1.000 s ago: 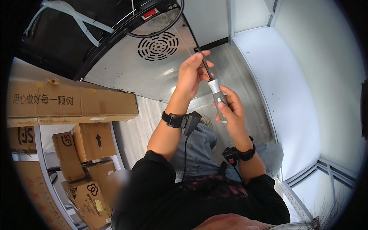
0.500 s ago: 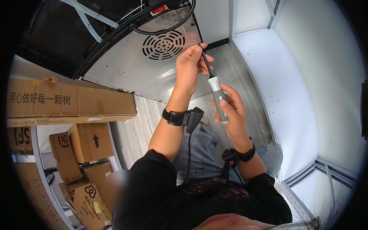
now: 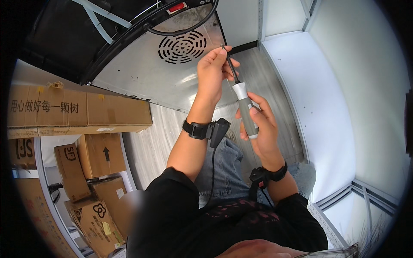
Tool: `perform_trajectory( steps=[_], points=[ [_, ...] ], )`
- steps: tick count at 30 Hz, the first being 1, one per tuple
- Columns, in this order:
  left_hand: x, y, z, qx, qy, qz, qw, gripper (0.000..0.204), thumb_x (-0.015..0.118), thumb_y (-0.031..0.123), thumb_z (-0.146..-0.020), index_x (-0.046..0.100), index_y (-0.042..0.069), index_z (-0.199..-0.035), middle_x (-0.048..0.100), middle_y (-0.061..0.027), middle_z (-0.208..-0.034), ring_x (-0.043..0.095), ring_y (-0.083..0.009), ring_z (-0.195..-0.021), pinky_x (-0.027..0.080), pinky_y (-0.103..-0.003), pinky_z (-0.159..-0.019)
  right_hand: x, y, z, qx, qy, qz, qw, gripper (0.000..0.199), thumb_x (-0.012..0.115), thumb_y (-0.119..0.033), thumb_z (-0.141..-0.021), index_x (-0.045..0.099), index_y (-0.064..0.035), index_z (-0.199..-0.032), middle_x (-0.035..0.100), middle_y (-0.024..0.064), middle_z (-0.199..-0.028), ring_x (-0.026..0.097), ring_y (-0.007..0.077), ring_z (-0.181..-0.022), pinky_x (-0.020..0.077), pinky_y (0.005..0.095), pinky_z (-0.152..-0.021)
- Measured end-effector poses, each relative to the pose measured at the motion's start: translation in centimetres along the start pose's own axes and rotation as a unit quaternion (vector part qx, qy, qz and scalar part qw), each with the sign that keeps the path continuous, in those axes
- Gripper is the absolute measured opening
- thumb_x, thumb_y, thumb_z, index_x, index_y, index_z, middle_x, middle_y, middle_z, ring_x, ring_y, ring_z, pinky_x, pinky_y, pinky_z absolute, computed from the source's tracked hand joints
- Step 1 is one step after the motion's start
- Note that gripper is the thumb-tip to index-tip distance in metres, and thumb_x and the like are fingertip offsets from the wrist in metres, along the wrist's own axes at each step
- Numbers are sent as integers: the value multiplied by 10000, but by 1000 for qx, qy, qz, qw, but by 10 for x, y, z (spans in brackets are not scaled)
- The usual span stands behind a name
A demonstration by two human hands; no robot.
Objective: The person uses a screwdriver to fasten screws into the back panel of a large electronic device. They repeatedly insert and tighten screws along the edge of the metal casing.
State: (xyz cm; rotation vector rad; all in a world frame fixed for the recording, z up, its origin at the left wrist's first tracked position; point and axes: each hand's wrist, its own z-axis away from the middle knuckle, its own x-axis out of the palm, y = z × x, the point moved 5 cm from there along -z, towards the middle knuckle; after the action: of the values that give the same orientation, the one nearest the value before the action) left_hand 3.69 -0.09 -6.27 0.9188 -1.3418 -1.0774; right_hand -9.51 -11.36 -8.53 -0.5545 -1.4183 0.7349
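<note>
The right hand [image 3: 262, 127] wraps its fingers around the grey and white handle of a screwdriver [image 3: 245, 107], thumb pressed along the grip, holding it up in front of the body. The dark shaft runs up and to the far left from the handle, and the left hand [image 3: 213, 71] pinches it near the tip between thumb and fingertips, with the other fingers curled beside it. The screwdriver sits in mid-air between the two hands, over the wood-look floor [image 3: 262, 81] and just right of a bare metal panel [image 3: 146, 77] with a round vent grille [image 3: 182, 46]. A black cable [image 3: 189, 29] loops over the far edge of that panel. Both wrists carry black straps, each with a small black device. To the near left stand stacked cardboard boxes [image 3: 81, 163]. A white wall panel [image 3: 318, 112] runs along the right.
</note>
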Motion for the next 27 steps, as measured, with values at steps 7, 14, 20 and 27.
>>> perform_trajectory(
  steps=[7,14,20,27],
  points=[
    [0,-2,0,9,25,0,1000,260,470,214,-956,590,6,-1056,647,-67,-710,551,-121,-498,404,-213,-442,5,-1,-1,17,-20,-89,996,396,403,-167,-954,367,46,-1286,577,177,-898,529,159,-481,414,272,-417],
    [3,-4,0,22,19,8,1000,258,460,208,-959,573,5,-1070,637,-59,-699,500,-90,-482,397,-209,-443,2,-1,-1,12,-24,-86,996,396,405,-163,-955,360,44,-1290,578,187,-907,539,165,-487,415,270,-416],
    [4,-3,3,14,31,20,999,257,457,206,-958,572,5,-1068,635,-56,-700,503,-82,-500,397,-202,-454,6,-1,-1,11,-24,-91,996,388,409,-160,-955,364,29,-1291,581,189,-907,546,171,-489,413,270,-412],
    [1,-4,1,0,28,18,999,248,482,220,-949,598,24,-1048,642,-48,-709,506,-74,-513,398,-201,-468,10,-1,-2,17,-12,-70,997,359,404,-173,-959,388,10,-1266,583,180,-893,525,165,-467,400,263,-404]
  ],
)
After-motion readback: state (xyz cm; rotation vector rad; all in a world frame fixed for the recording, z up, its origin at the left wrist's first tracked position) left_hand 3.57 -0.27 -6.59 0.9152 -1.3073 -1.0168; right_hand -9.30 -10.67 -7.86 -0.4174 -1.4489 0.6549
